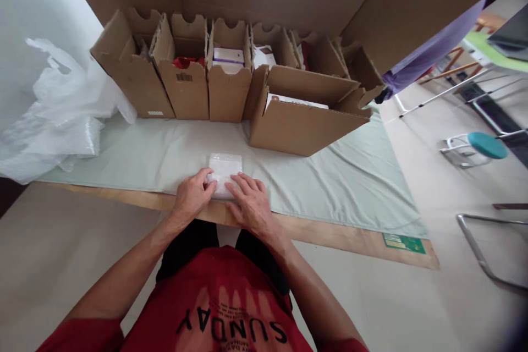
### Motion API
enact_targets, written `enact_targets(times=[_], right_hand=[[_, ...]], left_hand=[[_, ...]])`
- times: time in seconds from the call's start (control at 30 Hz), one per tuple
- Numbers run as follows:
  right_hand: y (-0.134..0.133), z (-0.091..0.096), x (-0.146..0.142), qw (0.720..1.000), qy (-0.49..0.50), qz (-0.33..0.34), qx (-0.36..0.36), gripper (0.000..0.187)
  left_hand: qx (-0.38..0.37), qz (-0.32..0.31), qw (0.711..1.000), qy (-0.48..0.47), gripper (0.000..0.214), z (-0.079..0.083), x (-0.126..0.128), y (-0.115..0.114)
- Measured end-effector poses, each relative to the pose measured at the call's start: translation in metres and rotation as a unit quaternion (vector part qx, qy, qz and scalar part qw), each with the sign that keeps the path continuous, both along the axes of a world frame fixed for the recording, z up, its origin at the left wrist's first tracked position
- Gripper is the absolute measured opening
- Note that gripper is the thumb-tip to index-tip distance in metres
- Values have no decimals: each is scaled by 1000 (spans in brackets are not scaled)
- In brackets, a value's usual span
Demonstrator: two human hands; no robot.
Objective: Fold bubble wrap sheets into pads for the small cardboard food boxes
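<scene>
We have both arms reaching forward and inward, the forearms converging on a flat, clear-wrapped packet [225, 164] that lies near the front edge of the table [325, 231]. Our left hand [194, 193] is bent in from the left, fingers curled close together and their tips at the packet's left side; we cannot tell whether it pinches the wrap. Our right hand [252, 203] lies palm down with its fingers loosely spread, the tips resting on the packet's right side and the thumb towards its near edge. A pale green cloth [165, 146], creased on the right, is spread beneath the packet. Beyond it stands a row of open cardboard file boxes [190, 93]; the third from the left holds white-and-purple cartons [228, 55], and red material [187, 62] shows in the second. Another cardboard file box [305, 126], turned sideways with something white inside, stands before the right end of the row and partly blocks it. Crumpled translucent plastic bags [61, 99] fill the table's left end. A teal-topped stool [487, 145] stands on the floor, well off to the right.
</scene>
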State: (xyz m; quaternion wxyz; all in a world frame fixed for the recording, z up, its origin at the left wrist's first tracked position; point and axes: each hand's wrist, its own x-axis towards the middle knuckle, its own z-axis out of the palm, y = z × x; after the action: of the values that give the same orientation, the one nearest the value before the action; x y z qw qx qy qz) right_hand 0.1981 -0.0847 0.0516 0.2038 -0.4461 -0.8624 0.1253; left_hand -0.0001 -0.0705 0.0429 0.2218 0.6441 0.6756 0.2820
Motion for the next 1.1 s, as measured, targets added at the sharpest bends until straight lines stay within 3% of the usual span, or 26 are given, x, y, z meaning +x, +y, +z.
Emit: enact_targets(times=[0.07, 0.17, 0.23, 0.33, 0.43, 0.5, 0.57, 0.67, 0.73, 0.8, 0.87, 0.97, 1.1], right_hand=[[10, 0, -3, 999, -14, 18, -22, 32], [20, 3, -4, 998, 21, -12, -53, 28], [20, 8, -3, 994, 69, -44, -79, 28], [9, 16, -3, 977, 141, -74, -139, 27], [-7, 22, -6, 946, 217, -61, -233, 28], [-16, 24, -8, 916, 275, -43, -289, 30], [-21, 25, -6, 903, 304, -51, -299, 31], [-22, 28, 5, 927, 283, -104, -222, 31], [-19, 34, 17, 936, 268, -109, -200, 47], [-15, 41, 29, 932, 262, -68, -241, 68], [-12, 50, 39, 923, 242, -7, -298, 76], [-12, 59, 49, 922, 183, 39, -340, 54], [-14, 73, 61, 946, 112, -9, -304, 18]], left_hand=[[25, 24, 999, -36, 32, 3, -1, -4], [41, 87, 980, -173, 41, 10, -4, -21], [4, 115, 946, -304, 50, 14, -4, -35], [-78, 87, 868, -482, 54, 16, 4, -49], [-119, 48, 801, -585, 43, 15, 17, -53], [-118, 60, 782, -609, 38, 13, 25, -52], [-111, 70, 792, -596, 41, 12, 28, -51], [-103, 38, 852, -512, 43, 15, 25, -52], [-121, -12, 885, -450, 41, 22, 21, -54], [-159, -82, 899, -400, 40, 30, 20, -54], [-190, -154, 909, -338, 38, 37, 23, -53], [-194, -232, 924, -236, 26, 42, 33, -50], [-180, -239, 934, -197, 19, 47, 48, -40]])
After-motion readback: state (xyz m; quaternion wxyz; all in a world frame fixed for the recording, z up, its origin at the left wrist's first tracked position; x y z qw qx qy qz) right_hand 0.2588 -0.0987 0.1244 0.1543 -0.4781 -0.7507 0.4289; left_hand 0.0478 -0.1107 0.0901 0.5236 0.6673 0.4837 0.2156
